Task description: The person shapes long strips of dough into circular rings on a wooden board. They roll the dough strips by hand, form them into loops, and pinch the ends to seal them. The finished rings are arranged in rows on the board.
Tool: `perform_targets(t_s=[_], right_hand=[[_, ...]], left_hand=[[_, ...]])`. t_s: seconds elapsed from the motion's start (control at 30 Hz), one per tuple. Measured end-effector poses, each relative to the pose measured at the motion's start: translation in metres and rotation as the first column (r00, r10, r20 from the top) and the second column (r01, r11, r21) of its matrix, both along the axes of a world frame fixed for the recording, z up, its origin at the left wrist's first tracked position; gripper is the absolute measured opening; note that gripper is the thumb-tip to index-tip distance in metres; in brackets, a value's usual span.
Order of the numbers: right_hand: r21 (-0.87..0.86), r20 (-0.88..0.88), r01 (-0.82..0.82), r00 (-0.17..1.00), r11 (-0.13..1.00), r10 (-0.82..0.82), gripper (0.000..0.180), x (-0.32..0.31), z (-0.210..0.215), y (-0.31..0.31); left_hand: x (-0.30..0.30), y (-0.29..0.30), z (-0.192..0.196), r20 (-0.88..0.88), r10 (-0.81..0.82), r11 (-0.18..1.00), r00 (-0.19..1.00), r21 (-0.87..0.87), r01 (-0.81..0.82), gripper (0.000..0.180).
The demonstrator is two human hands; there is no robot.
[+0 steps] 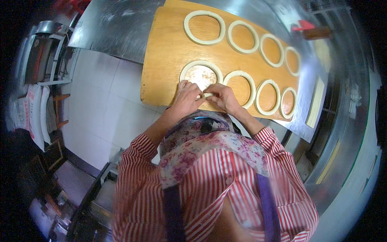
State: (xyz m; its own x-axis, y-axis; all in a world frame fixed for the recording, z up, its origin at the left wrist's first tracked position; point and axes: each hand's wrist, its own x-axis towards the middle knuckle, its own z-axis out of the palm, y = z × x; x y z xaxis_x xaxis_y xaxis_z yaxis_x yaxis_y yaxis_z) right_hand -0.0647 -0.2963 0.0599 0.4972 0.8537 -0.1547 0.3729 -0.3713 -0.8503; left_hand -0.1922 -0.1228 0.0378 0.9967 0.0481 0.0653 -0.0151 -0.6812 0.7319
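Pale dough rings lie in two rows on a wooden board (pixel 161 60). Both my hands are at the near-left dough ring (pixel 201 62), on its side closest to me. My left hand (pixel 188 97) has its fingers closed on the ring's near-left part. With thumb and fingertips pinched together, my right hand (pixel 224 99) grips the same ring just to the right. A short bit of dough shows between the two hands; the rest of that near side is hidden under my fingers. Beside my right hand lies another dough ring (pixel 252 82), apart from the fingers.
The board rests on a shiny metal table (pixel 117 24). More dough rings (pixel 204 42) form the far row. A red object (pixel 303 25) sits at the back right. White sacks (pixel 36 115) stand at the left, beyond the tiled floor (pixel 96 105).
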Motion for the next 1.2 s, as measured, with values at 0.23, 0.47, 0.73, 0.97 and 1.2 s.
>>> perform_targets(t_s=[0.23,0.47,0.73,0.97,1.2], right_hand=[[-0.162,-0.232,-0.038,0.973,0.986,-0.001,0.018,0.018,0.004,0.002],[-0.166,0.126,-0.163,0.975,0.973,0.185,0.020,0.003,0.014,0.005],[-0.124,0.333,-0.026,0.941,0.992,0.066,0.019,-0.019,-0.005,0.001],[-0.075,0.398,0.142,0.912,0.987,-0.101,0.014,-0.030,-0.013,-0.001],[0.000,0.381,0.232,0.899,0.973,-0.214,0.014,-0.036,-0.013,0.001]], left_hand=[[-0.002,-0.014,-0.009,0.019,0.114,0.993,0.993,0.022,-0.114,0.019],[-0.013,0.004,-0.004,0.037,-0.014,0.997,0.999,0.078,0.011,0.026],[-0.006,0.011,-0.004,0.064,-0.066,0.991,0.996,0.118,0.059,0.017],[-0.004,0.007,-0.014,0.126,0.016,0.998,0.992,0.063,-0.024,0.016],[0.000,0.001,-0.007,0.132,0.066,0.997,0.989,0.021,-0.069,0.015]])
